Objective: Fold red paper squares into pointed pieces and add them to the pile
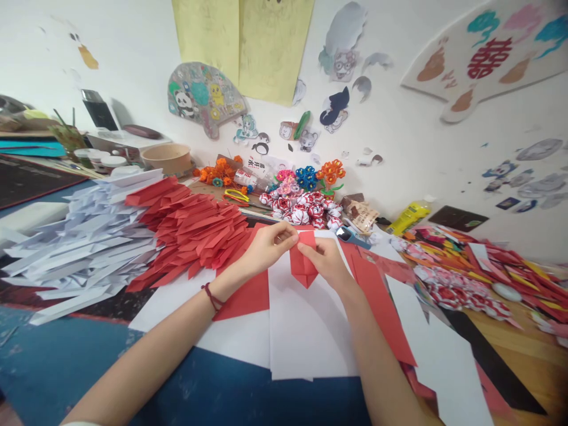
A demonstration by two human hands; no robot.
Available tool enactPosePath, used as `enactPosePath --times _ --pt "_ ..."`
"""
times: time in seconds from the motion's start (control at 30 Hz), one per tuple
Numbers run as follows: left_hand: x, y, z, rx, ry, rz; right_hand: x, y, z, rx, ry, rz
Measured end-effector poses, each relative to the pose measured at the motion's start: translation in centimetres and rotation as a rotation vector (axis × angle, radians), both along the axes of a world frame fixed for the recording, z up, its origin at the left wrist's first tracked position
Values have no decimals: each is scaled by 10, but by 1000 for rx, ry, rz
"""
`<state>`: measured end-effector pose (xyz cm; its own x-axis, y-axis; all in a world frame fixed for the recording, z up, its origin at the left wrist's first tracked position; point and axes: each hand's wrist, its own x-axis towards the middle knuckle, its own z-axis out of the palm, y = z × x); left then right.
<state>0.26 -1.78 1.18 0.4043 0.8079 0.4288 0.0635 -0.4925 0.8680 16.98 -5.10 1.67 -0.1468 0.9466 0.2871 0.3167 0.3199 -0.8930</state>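
Observation:
Between my two hands is a folded piece of red paper, held upright above white sheets with its pointed end down. My left hand pinches its upper left edge with thumb and fingertips. On the opposite side, my right hand grips it, the thumb lying across the front. Flat red paper lies under my left wrist. Left of my hands, many folded red strips are heaped beside a pile of folded white strips.
Red-and-white paper flowers and yellow-handled scissors sit behind my hands. Loose white paper and red paper spread to the right. A yellow bottle stands by the wall, and a round bowl is at the back left.

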Motion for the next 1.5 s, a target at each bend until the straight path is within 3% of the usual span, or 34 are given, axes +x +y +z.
enactPosePath --times 0.1,0.2,0.37,0.47,0.57,0.73,0.87,0.97,1.1,1.23,1.33,1.5 --pt "-1 2 0 31 -4 30 -1 -1 2 -34 -19 32" --pt "-2 3 3 13 -90 129 -1 1 3 -49 92 19" --pt "-3 6 6 -204 -387 197 4 9 -1 -113 369 -55" --pt "-1 4 7 -336 -452 143 1 11 -5 -156 406 11" --pt "2 0 7 -399 -399 46 -7 11 -9 -145 363 56" --pt "3 -3 7 -322 -150 6 -10 11 -11 -79 319 -88" --pt "4 -2 2 -255 16 -29 -6 10 -9 -31 327 -108" --pt "4 -2 -3 -98 196 45 -2 10 -9 -55 305 -163" --pt "2 -5 -4 392 554 380 9 13 -9 -106 267 -314" --pt "-1 -8 -1 869 809 362 18 15 -9 -132 235 -360" --pt "-4 -7 -1 1007 842 301 21 16 -10 -128 179 -332" --pt "-7 -6 -2 1028 853 324 18 15 -11 -73 111 -297"
